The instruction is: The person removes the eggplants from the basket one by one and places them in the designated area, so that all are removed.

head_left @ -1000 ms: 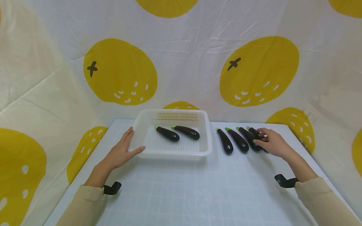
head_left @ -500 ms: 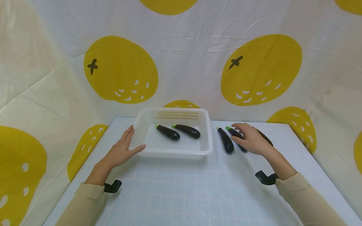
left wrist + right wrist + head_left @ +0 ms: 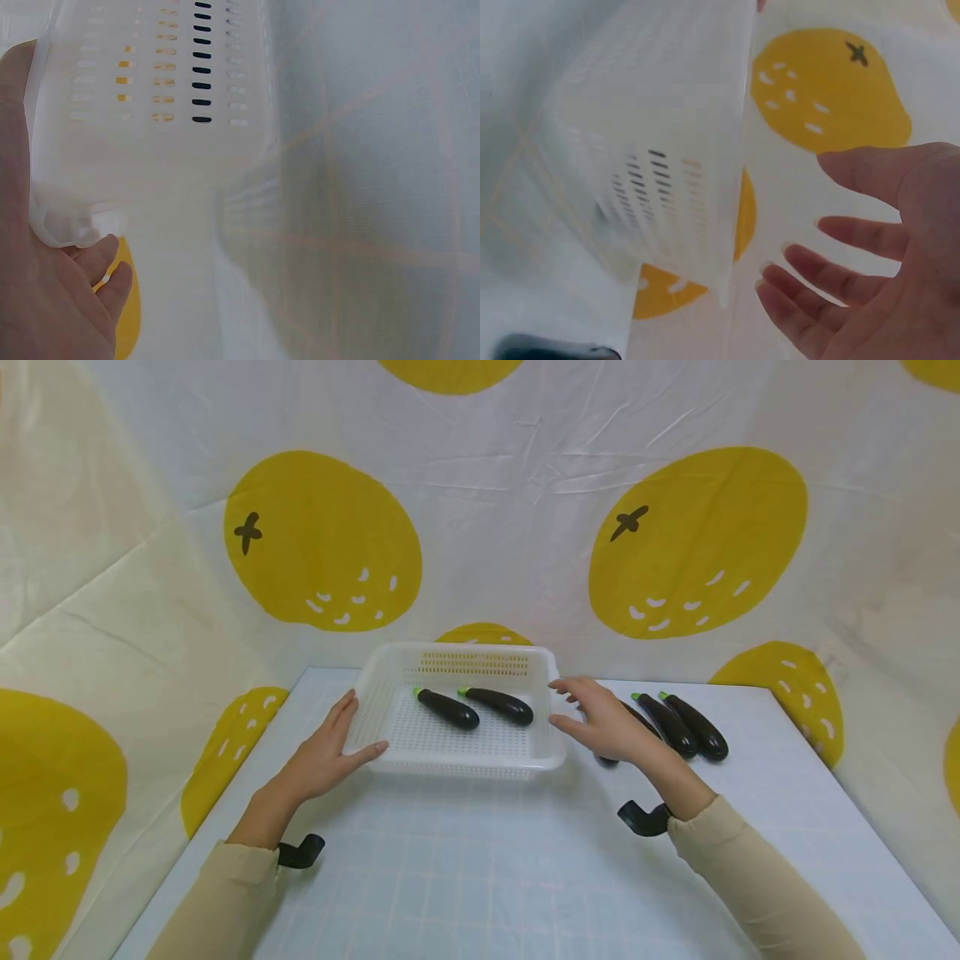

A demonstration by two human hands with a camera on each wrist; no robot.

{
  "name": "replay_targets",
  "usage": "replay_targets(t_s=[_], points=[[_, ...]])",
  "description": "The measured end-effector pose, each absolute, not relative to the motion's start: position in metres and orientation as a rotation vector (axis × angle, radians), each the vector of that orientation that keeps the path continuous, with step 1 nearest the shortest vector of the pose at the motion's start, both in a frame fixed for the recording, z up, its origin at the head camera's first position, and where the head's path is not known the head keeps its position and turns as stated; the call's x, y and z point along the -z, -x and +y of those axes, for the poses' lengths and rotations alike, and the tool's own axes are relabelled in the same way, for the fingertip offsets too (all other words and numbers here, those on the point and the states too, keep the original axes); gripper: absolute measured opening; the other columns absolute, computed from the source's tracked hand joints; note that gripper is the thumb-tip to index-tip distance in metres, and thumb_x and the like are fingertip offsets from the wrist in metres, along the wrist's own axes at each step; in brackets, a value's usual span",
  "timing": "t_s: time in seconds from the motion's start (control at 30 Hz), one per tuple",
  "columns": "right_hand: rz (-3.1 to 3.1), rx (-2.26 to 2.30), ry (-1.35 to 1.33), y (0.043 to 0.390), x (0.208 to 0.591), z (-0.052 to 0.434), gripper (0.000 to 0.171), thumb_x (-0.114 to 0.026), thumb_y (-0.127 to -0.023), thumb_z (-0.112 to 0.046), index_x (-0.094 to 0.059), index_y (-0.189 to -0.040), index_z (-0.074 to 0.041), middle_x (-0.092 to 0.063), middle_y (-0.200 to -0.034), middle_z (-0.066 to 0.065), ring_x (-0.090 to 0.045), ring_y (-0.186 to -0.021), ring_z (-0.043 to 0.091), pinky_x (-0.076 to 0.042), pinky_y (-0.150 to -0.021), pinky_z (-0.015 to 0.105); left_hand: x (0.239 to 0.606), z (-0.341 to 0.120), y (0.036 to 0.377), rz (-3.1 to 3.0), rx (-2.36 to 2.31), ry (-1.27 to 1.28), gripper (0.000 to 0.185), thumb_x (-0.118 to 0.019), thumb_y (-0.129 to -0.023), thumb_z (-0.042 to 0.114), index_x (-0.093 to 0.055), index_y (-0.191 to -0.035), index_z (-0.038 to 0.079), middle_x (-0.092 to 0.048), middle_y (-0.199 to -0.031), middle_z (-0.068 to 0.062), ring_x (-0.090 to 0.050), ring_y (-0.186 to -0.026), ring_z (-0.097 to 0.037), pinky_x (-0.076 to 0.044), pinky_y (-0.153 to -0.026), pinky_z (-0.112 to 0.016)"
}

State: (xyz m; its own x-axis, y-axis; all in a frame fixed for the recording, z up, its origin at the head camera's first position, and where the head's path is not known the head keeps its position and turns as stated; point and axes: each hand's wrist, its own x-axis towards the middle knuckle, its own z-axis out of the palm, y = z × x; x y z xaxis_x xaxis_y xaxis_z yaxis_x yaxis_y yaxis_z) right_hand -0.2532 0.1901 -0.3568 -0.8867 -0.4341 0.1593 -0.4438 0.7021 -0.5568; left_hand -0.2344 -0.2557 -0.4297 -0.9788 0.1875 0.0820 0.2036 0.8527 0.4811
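Observation:
A white perforated basket (image 3: 465, 769) stands on the pale blue table and holds two dark eggplants (image 3: 448, 709) (image 3: 498, 705). My left hand (image 3: 326, 756) rests flat against the basket's left front corner, fingers along the side and thumb along the front. The left wrist view shows that palm (image 3: 45, 300) against the basket's rim (image 3: 150, 150). My right hand (image 3: 596, 720) hovers empty beside the basket's right rim, fingers spread. In the right wrist view its fingers (image 3: 870, 262) are apart from the basket wall (image 3: 660, 150). Two more eggplants (image 3: 667, 725) (image 3: 696, 727) lie to the right; others are partly hidden behind that hand.
A white cloth backdrop with large yellow orange prints (image 3: 322, 539) encloses the table (image 3: 480, 877) at the back and both sides. Black wrist camera mounts (image 3: 300, 852) (image 3: 643, 818) hang under both sleeves.
My right hand has moved left from the row of eggplants to the basket's right side, holding nothing. The left hand has stayed at the basket's corner.

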Motion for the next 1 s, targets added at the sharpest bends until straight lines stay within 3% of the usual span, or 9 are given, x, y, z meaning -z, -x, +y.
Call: replay_targets(t_s=[0.37, 0.7, 1.0], points=[[-2.934, -0.953, -0.83, 0.265, 0.37, 0.147, 0.054, -0.07, -0.098, -0.026, -0.053, -0.145, -0.007, -0.052, -0.147, 0.014, -0.054, -0.129, 0.037, -0.048, -0.104, 0.056, 0.429, -0.255, 0.233, -2.991, 0.788, 0.309, 0.113, -0.055, -0.091, 0.075, -0.002, -0.165, 0.009, 0.0, -0.172, -0.012, -0.019, -0.152, -0.046, -0.024, -0.114, -0.071], [-2.989, -0.777, -0.826, 0.284, 0.387, 0.11, 0.057, -0.07, -0.098, -0.025, -0.051, -0.147, -0.003, -0.052, -0.143, 0.019, -0.053, -0.13, 0.032, -0.045, -0.109, 0.05, 0.427, -0.254, 0.233, -2.98, 0.783, 0.318, 0.112, -0.056, -0.091, 0.074, -0.004, -0.165, 0.007, -0.001, -0.172, -0.013, -0.019, -0.152, -0.047, -0.024, -0.114, -0.071], [-3.126, -0.588, -0.692, 0.3, 0.399, 0.088, 0.07, -0.068, -0.099, -0.03, -0.038, -0.155, -0.002, -0.038, -0.153, 0.023, -0.043, -0.138, 0.042, -0.042, -0.109, 0.057, 0.429, -0.255, 0.234, -2.989, 0.787, 0.308, 0.113, -0.056, -0.09, 0.075, -0.003, -0.165, 0.008, 0.001, -0.172, -0.011, -0.018, -0.153, -0.045, -0.024, -0.115, -0.07]])
